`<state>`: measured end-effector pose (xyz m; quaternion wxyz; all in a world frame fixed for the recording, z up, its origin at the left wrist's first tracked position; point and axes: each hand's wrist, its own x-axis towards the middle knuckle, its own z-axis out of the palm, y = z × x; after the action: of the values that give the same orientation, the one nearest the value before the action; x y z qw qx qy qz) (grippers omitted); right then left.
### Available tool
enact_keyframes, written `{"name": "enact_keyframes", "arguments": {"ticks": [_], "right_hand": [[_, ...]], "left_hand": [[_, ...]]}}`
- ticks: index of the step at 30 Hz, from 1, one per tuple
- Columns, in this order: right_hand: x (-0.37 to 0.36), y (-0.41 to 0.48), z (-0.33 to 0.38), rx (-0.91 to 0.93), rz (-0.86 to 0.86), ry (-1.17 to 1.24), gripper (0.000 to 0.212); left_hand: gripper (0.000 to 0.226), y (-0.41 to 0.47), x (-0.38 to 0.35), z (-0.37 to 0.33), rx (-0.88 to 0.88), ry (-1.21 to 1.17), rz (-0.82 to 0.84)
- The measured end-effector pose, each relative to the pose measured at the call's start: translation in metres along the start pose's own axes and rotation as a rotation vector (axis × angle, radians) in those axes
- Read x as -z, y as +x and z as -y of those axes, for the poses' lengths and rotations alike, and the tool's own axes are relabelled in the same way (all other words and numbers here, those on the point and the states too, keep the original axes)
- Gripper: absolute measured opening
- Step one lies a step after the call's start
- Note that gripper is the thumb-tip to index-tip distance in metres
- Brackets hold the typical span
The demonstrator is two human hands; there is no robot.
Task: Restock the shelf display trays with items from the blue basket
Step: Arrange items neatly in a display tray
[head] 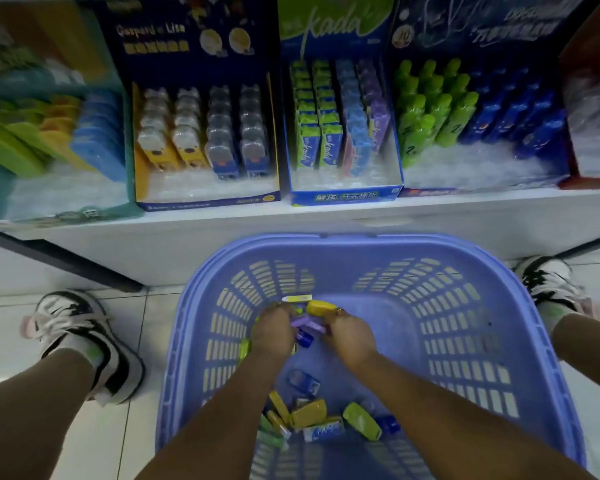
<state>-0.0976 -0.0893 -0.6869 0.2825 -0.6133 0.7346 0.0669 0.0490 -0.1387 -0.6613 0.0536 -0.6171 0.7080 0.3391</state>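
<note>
The blue basket stands on the floor below the shelf. Both my hands reach into it. My left hand curls around small packs, green and yellow edges showing under it. My right hand holds a yellow item, and a purple pack lies between the two hands with a dark blue piece beneath. More loose items lie at the basket's near end. Above, display trays hold yellow and blue cases, Kada packs and green and blue bottles.
The white shelf edge runs across just above the basket. My two feet in black-and-white sneakers stand on the tiled floor at either side. A teal tray sits at the far left, a red one at the far right.
</note>
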Motion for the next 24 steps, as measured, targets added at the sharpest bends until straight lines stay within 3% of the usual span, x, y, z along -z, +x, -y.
{"name": "enact_keyframes", "arguments": {"ticks": [2, 5, 9, 12, 15, 20, 24], "right_hand": [[0.0, 0.001, -0.005, -0.021, -0.005, 0.059, 0.02], [0.016, -0.003, -0.014, -0.079, -0.002, 0.353, 0.009], [0.059, -0.019, -0.024, -0.173, 0.062, 0.98, 0.024], [0.104, -0.036, -0.027, -0.107, 0.063, 1.259, 0.02], [0.148, -0.056, -0.027, 0.032, 0.02, 1.29, 0.011], [0.202, -0.09, -0.022, 0.314, 0.045, 1.341, 0.01], [0.229, -0.111, -0.011, 0.491, 0.023, 1.375, 0.017]], "left_hand": [[0.026, 0.001, 0.0, 0.003, 0.065, -0.053, 0.015], [0.023, 0.002, 0.007, -0.001, 0.157, -0.185, 0.035], [0.03, 0.003, 0.024, -0.019, 0.137, -0.379, 0.111], [0.017, -0.006, 0.047, -0.043, 0.049, -0.544, 0.231], [0.019, -0.025, 0.078, -0.073, 0.013, -0.751, 0.431], [0.026, -0.06, 0.136, -0.11, 0.059, -1.164, 0.583], [0.024, -0.088, 0.17, -0.125, 0.029, -1.105, 0.608]]}}
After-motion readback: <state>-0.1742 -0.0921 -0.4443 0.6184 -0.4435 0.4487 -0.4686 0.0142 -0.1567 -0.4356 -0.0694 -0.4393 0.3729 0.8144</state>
